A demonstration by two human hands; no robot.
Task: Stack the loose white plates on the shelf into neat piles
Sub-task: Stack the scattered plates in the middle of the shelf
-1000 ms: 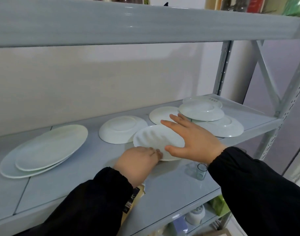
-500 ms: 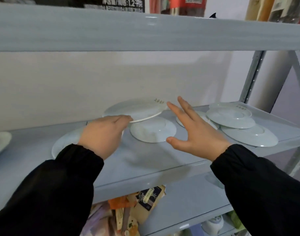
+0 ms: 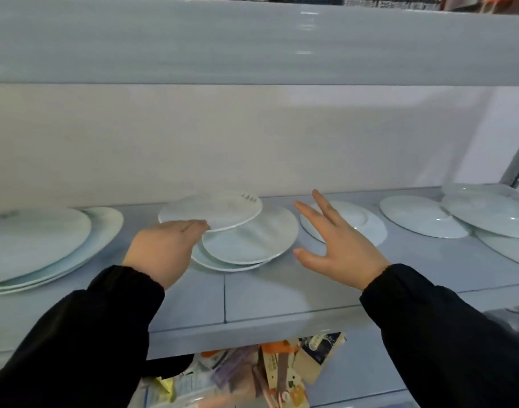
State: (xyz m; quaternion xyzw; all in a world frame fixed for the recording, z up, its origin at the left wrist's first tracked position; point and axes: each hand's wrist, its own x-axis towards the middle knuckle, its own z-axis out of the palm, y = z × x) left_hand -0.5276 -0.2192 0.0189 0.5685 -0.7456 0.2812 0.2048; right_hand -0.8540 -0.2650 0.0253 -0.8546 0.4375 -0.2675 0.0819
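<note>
Left hand (image 3: 164, 248) hides the held plate's (image 3: 214, 212) near rim; rightmost plates (image 3: 488, 213) cut off by the edge.

Two bare hands reach in, a left hand (image 3: 164, 251) and a right hand (image 3: 340, 248), each from a black sleeve.

Round white ceramic plates lie on one grey metal shelf (image 3: 282, 293): two or perhaps three in the left pile (image 3: 46, 242), three in the middle pile (image 3: 246, 240) counting the raised one, one single plate (image 3: 364, 222), one more (image 3: 420, 216), and at least two overlapping at the right edge (image 3: 488, 213).
</note>
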